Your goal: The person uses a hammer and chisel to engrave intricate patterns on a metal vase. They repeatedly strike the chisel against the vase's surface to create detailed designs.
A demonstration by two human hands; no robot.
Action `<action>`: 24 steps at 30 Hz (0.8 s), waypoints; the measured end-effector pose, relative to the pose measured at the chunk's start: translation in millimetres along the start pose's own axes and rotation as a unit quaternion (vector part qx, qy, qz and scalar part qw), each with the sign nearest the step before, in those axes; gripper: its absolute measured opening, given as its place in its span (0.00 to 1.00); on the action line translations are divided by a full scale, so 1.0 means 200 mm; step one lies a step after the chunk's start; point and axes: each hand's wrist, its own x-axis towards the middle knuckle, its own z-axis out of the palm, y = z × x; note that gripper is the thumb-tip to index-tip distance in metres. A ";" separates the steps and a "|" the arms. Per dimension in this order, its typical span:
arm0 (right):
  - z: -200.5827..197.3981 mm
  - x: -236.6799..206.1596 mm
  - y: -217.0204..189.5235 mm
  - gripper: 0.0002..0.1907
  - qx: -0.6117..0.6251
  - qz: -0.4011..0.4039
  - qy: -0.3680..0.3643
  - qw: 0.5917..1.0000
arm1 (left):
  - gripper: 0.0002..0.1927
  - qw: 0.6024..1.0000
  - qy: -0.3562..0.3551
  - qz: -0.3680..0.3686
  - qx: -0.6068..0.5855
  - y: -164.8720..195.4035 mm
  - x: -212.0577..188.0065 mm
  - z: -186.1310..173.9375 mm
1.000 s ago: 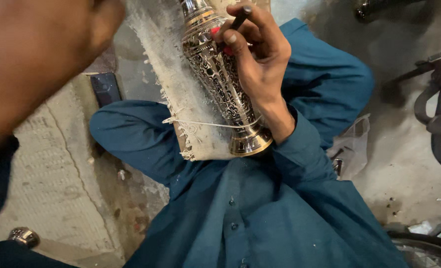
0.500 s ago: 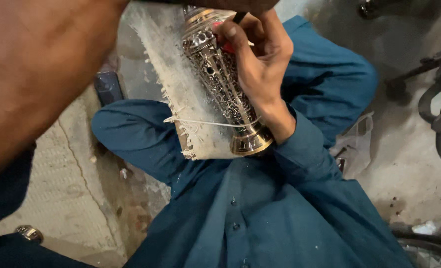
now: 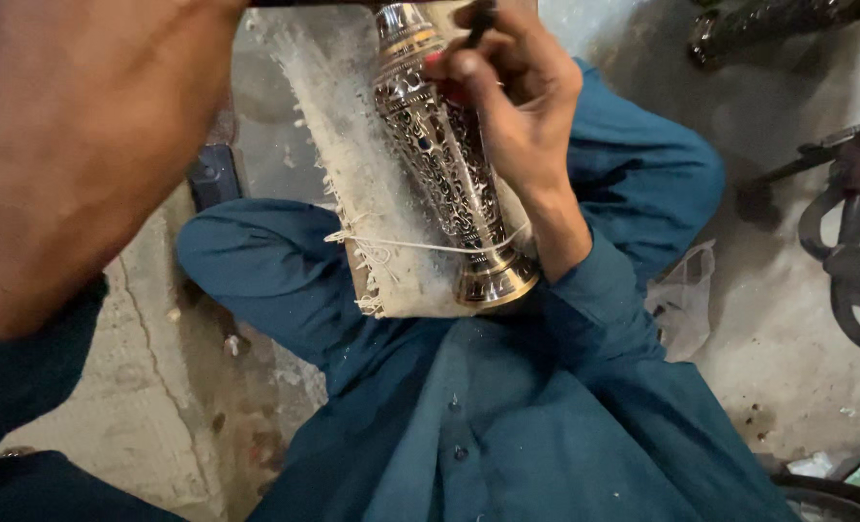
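Where the engraved metal vase (image 3: 449,184) lies tilted on a frayed white cloth (image 3: 352,184) across the lap, we note the right hand (image 3: 517,116) at its 2 o'clock, fingers (image 3: 454,72) pinching a dark tool (image 3: 478,17). The left hand (image 3: 82,145) blurs at 9 o'clock; its fingers we cannot tell.

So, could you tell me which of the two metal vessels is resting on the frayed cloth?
The shiny engraved silver vase under the right hand; the dark one lies on the floor.

1. The tall engraved metal vase (image 3: 444,164) is shiny silver with dark scrolling openwork patterns.
2. The frayed cloth pad (image 3: 352,184) is off-white.
3. The long-sleeved garment (image 3: 507,416) is plain teal.
4. The concrete floor (image 3: 787,309) is mottled grey.
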 end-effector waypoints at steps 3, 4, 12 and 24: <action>-0.03 0.03 0.01 0.14 0.137 0.035 0.091 0.986 | 0.22 0.997 -0.014 -0.054 -0.049 0.02 -0.05 0.01; -0.03 0.04 0.00 0.16 0.199 0.055 0.133 0.969 | 0.22 0.992 -0.021 -0.091 -0.083 0.03 -0.06 0.03; -0.07 -0.05 -0.11 0.11 0.007 0.014 -0.014 1.000 | 0.28 0.707 0.168 -0.230 -0.648 0.40 -0.19 0.51; -0.01 -0.03 -0.14 0.14 -0.121 -0.061 -0.068 0.988 | 0.27 0.669 0.207 -0.183 -0.689 0.57 -0.24 0.77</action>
